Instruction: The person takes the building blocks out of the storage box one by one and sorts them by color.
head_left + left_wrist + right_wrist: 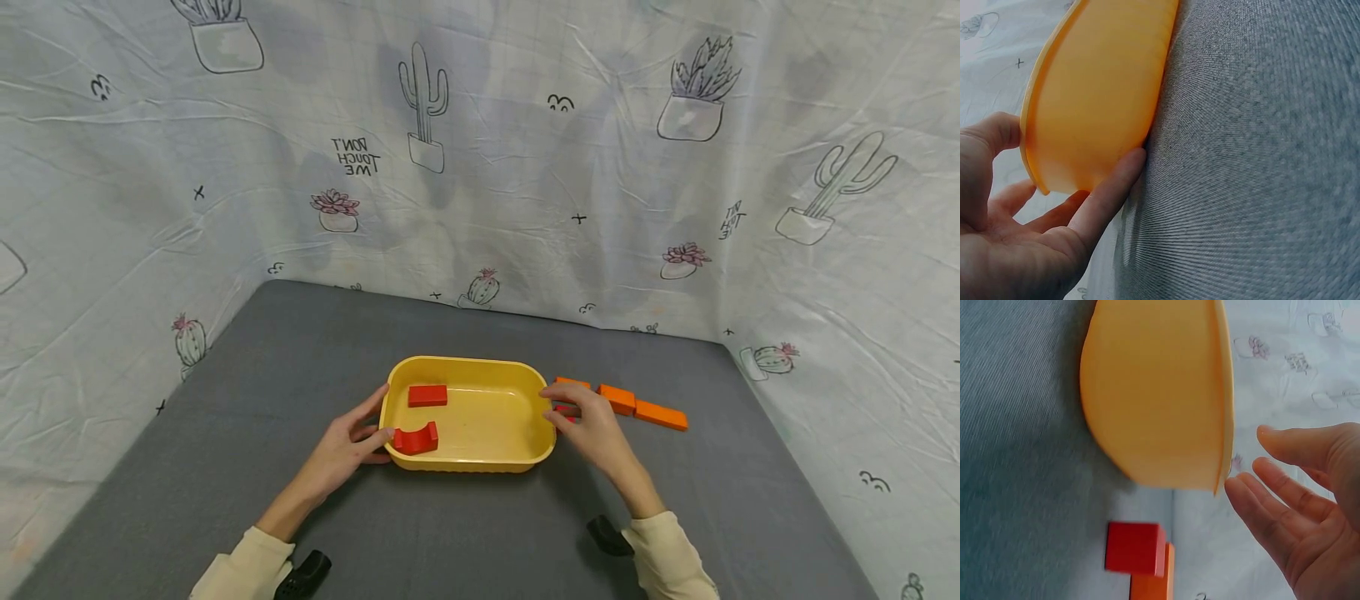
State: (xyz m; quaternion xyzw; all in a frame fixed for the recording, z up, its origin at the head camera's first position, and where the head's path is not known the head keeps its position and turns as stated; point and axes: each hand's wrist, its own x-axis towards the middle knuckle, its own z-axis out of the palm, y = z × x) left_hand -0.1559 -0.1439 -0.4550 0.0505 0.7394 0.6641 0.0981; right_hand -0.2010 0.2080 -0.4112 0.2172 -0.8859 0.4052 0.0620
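Note:
A yellow plastic tub (491, 425) stands on the grey cloth. In it are a flat red rectangular block (427, 396) and a red block with a curved hollow (417, 440). My left hand (348, 446) holds the tub's left end, thumb at the rim and fingers against the outer wall (1094, 94). At the right end, my right hand (592, 421) is spread, its fingertips beside the rim and nothing gripped. Whether a fingertip touches the rim I cannot tell. Partly hidden behind that hand, a red block (1132, 547) lies on the cloth.
Several orange blocks lie in a row right of the tub, among them a middle one (617, 399) and a long one (661, 415). White fabric with cactus drawings (495, 183) hangs behind the grey cloth-covered table (465, 533).

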